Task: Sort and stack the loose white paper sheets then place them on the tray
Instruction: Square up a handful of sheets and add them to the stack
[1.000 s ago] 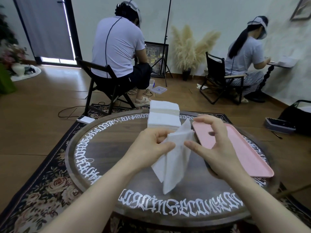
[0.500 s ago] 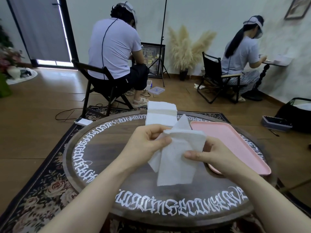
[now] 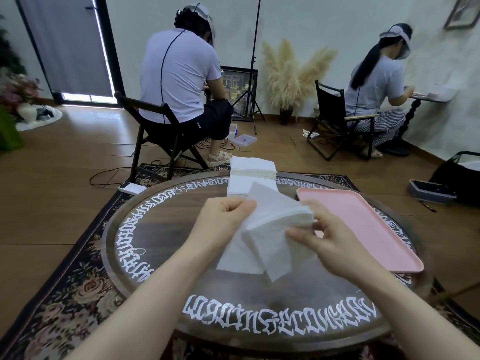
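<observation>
Fingers of the left hand (image 3: 220,222) curl tight on the top-left edge of a small batch of white sheets (image 3: 270,237), thumb and forefinger pinching the paper. The right hand (image 3: 330,240) clamps the batch's right side, thumb on the front face, the other fingers curled behind the fanned edges. The sheets hang between the two hands, held clear above the round dark surface (image 3: 161,242), their lower corners drooping toward its middle; the layers are splayed and uneven.

Just beyond the fingers, at the surface's far edge, stands a thick stack (image 3: 253,168) of white paper, its lower part hidden behind the raised sheets. To the right of the right hand lies a pink tray (image 3: 363,224), with nothing visible on it, running from near the stack toward the near-right rim. White ornamental lettering (image 3: 280,318) rings the surface below the wrists.

Farther out, beyond the stack, one person (image 3: 179,74) sits on a folding chair with back turned, and another person (image 3: 376,79) sits to the far right at a small table by the wall. Pampas grass (image 3: 288,71) stands between them. A patterned rug (image 3: 65,294) lies under the surface on the wood floor.
</observation>
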